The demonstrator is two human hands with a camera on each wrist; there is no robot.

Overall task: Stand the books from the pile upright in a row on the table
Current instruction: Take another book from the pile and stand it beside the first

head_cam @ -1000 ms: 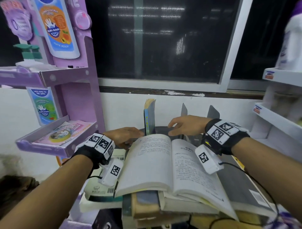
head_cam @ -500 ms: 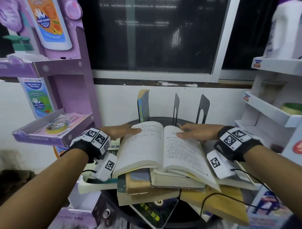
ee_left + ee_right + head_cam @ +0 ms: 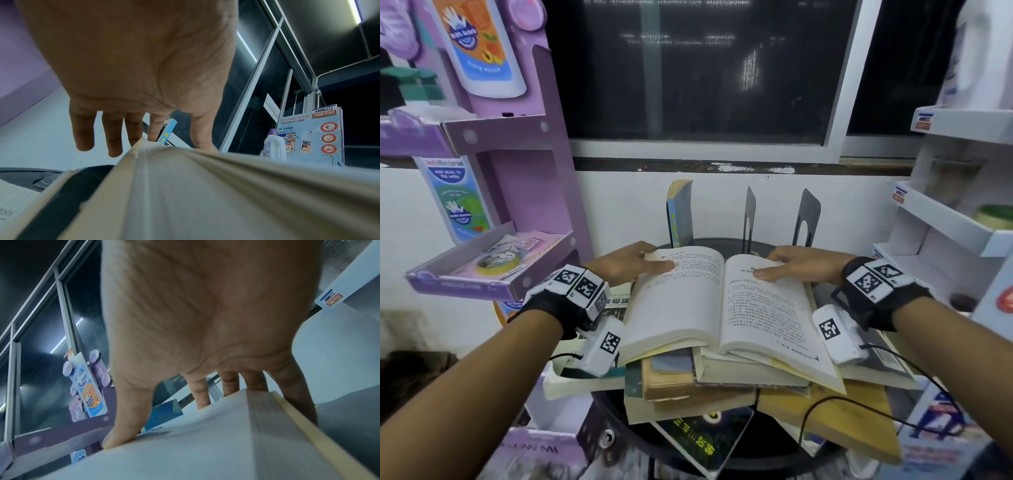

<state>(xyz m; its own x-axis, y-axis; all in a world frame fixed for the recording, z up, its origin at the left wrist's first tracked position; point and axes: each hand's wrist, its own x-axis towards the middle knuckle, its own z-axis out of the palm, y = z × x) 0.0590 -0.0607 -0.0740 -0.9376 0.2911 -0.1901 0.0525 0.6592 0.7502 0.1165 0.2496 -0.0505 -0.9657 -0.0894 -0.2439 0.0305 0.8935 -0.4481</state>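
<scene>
An open book lies face up on top of a messy pile of books on a round black table. My left hand holds its far left corner, thumb on the page and fingers down past the edge. My right hand holds the far right corner the same way, thumb pressed on the page. One blue-spined book stands upright at the back, beside two black bookends.
A purple cardboard display stand with a tray juts in at the left. White shelves close in on the right. A white wall and a dark window are behind the table. Wrist-camera cables trail over the pile's right side.
Both hands drew back from the space by the upright book and bookends onto the open book's far corners. Thumbs now lie on the pages.
</scene>
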